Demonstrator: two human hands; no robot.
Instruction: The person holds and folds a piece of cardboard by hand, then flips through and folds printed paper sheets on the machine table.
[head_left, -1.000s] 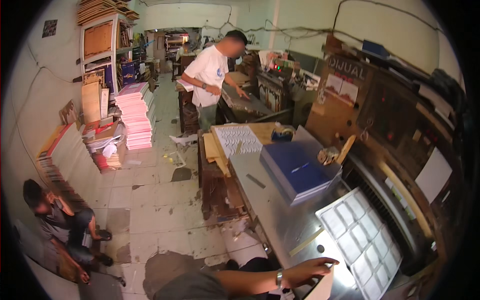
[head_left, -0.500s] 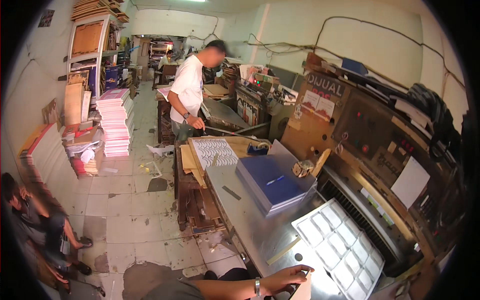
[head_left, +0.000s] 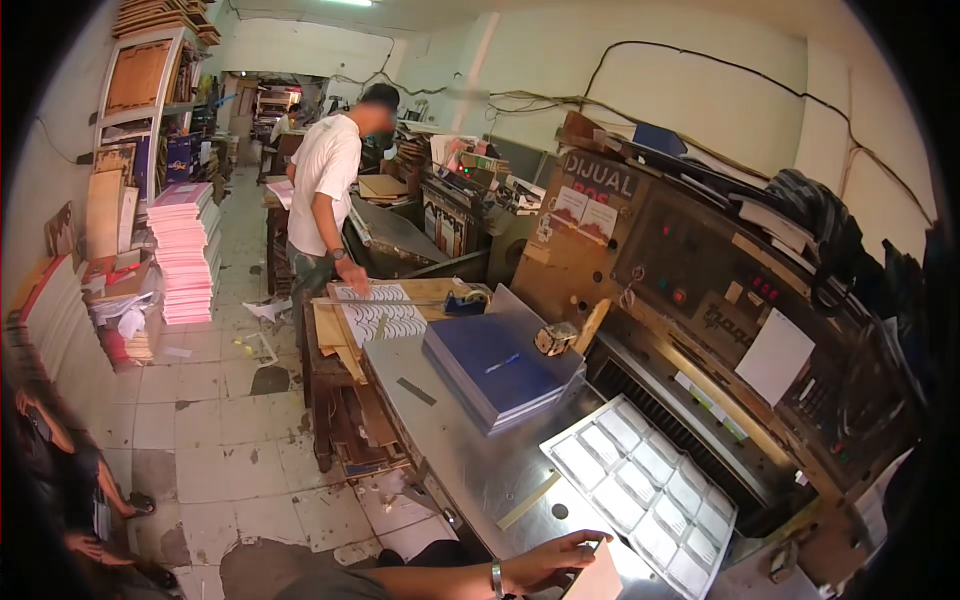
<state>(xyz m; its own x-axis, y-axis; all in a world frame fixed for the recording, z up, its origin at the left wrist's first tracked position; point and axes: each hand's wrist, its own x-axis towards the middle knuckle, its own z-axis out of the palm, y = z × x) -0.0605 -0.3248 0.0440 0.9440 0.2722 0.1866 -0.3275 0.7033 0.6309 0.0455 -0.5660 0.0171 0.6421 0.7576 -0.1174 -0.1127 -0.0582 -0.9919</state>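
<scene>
Tan board [head_left: 598, 578] extends down from the left grip [head_left: 547, 563], apparently pinched near its upper edge.

The boldest wording I could see was a line of big pale capitals [head_left: 600, 173] at the upper-left corner of the machine's front panel [head_left: 530, 258], with red letters [head_left: 598, 196] right under it, partly covered by two small sheets [head_left: 585, 213]. Toward the panel's middle stood dark lettering [head_left: 728, 322], and small red digits [head_left: 765, 288] glowed just above it. By the counter's [head_left: 480, 485] machine-side edge, a panelled sheet [head_left: 640, 490] bore print too fine to read. Small lettering marked a blue box [head_left: 179, 156] on the shelf [head_left: 172, 70].
</scene>
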